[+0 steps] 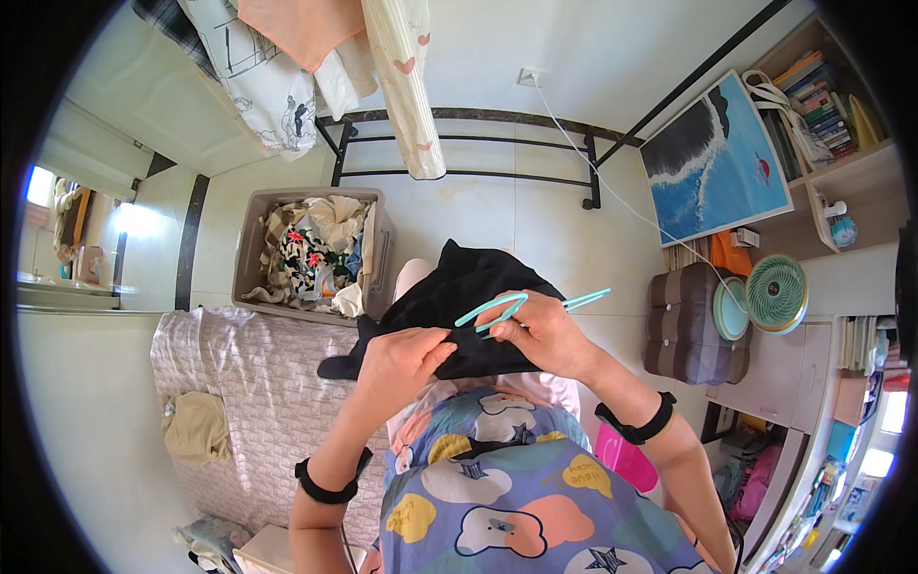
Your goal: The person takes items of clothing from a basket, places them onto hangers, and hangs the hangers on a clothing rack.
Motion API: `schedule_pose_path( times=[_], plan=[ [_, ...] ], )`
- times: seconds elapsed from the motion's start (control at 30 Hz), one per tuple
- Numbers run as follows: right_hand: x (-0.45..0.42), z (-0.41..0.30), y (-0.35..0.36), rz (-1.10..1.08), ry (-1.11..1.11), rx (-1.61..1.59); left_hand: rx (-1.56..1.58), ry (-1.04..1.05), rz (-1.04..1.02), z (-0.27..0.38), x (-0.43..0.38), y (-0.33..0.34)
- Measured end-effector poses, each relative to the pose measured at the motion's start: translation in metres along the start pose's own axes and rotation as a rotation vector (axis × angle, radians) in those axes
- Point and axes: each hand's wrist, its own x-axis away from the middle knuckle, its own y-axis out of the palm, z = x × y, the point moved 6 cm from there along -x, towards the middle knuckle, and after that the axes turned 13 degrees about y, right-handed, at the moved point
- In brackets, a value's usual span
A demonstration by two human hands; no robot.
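A black garment (pixel 473 276) lies spread across my lap. My left hand (pixel 403 359) pinches the garment's near edge between thumb and fingers. A light-teal clothes hanger (pixel 588 298) is in the grip of my right hand (pixel 534 331), just to the right of the left one. One bent end of the hanger points left over the black cloth, and its other end sticks out to the right beyond my knuckles. My fingers and the cloth hide part of the hanger.
A lidless grey-brown storage bin (pixel 308 316) full of clothes stands ahead on the left. Beside me on the patterned bedspread (pixel 280 402) lies a tan cloth (pixel 197 428). Garments hang above a black metal rack (pixel 466 173). A green fan (pixel 777 293) and a brown cushioned stool (pixel 688 326) are on the right.
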Motion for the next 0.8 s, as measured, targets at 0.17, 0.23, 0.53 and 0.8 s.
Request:
schedule_pose_path(
  times=[0.17, 0.23, 0.53, 0.8],
  plan=[
    [0.000, -0.005, -0.046, 0.382, -0.020, 0.075, 0.128, -0.153, 0.161, -0.020, 0.020, -0.026],
    [0.010, 0.023, -0.067, 0.550, 0.048, 0.007, 0.141, -0.210, 0.180, -0.033, 0.036, -0.030],
    [0.000, 0.012, 0.017, -0.046, 0.109, -0.264, 0.454, -0.329, 0.534, -0.028, 0.007, -0.008],
    [-0.017, 0.002, -0.051, 0.280, 0.129, -0.071, 0.669, 0.158, 0.049, 0.038, -0.043, 0.019]
  ],
)
